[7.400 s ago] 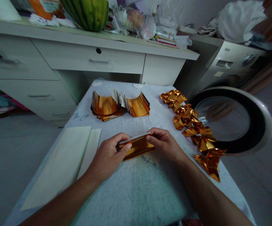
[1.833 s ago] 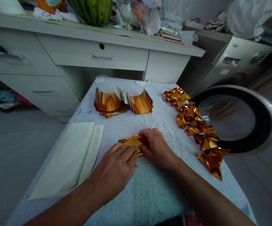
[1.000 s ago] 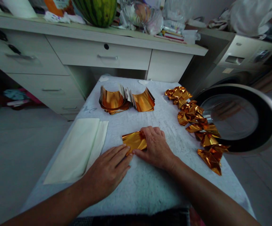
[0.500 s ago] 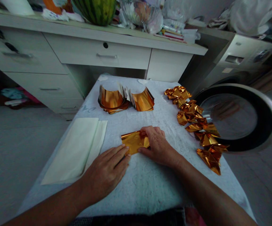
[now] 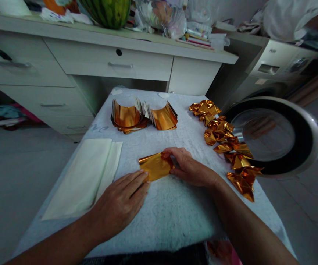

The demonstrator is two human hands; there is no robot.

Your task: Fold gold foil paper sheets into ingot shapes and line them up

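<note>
A sheet of gold foil paper (image 5: 156,167) lies on the cloth-covered table in front of me, its far edge curling up. My left hand (image 5: 124,200) rests flat, its fingertips pressing the sheet's near left corner. At the right end, my right hand (image 5: 188,167) grips the foil between thumb and curled fingers. Beyond the hands stand two curved stacks of gold foil sheets (image 5: 127,116). Folded gold foil pieces (image 5: 221,129) form a row along the table's right side.
Folded white paper (image 5: 78,176) lies at the left of the table (image 5: 170,221). Behind it is a white desk with drawers (image 5: 120,62), bearing a watermelon (image 5: 109,13) and plastic bags. A washing machine's open round door (image 5: 271,136) stands at the right edge.
My right thumb has shifted off the middle of the foil toward its right edge, leaving more of the sheet visible. The left hand still presses the corner. The view has turned slightly.
</note>
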